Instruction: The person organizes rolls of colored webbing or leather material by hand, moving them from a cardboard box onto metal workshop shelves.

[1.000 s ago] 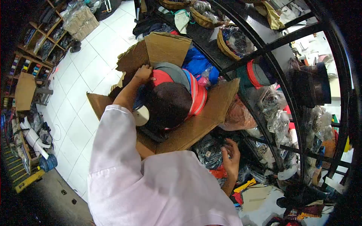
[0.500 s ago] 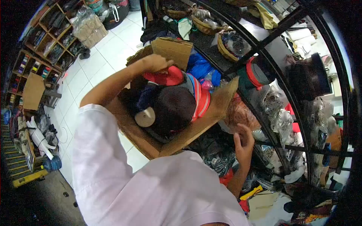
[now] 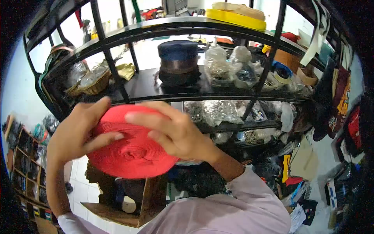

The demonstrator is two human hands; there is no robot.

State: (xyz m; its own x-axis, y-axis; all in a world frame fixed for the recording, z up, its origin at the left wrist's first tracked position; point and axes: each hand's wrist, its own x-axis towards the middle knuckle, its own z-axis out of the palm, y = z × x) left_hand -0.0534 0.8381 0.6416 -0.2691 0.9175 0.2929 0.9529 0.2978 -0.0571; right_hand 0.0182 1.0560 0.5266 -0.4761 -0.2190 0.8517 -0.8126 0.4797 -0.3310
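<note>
A large flat roll of red ribbon point(image 3: 132, 160), wound in a spiral, is held up in front of me with its face tilted toward me. My left hand point(image 3: 80, 134) grips its left edge, thumb lying on the face and fingers over the rim. At the upper right rim, my right hand point(image 3: 173, 132) has its fingers curled over the same roll; it is slightly blurred. Below the roll stands an open cardboard box point(image 3: 150, 199), partly hidden by it. Inside the box a cream roll point(image 3: 129, 204) shows among dark things.
A black metal shelf point(image 3: 144, 84) spans the view ahead. It bears a dark blue and brown stack of rolls point(image 3: 178, 58), bagged items point(image 3: 218, 66) and a wicker basket point(image 3: 95, 84). Yellow rolls point(image 3: 235, 17) lie on the upper level. Wooden cubbyholes point(image 3: 29, 158) stand at left.
The red roll has come out of the cardboard box and up before me, now between both hands. My view has turned from the box toward the shelf.
</note>
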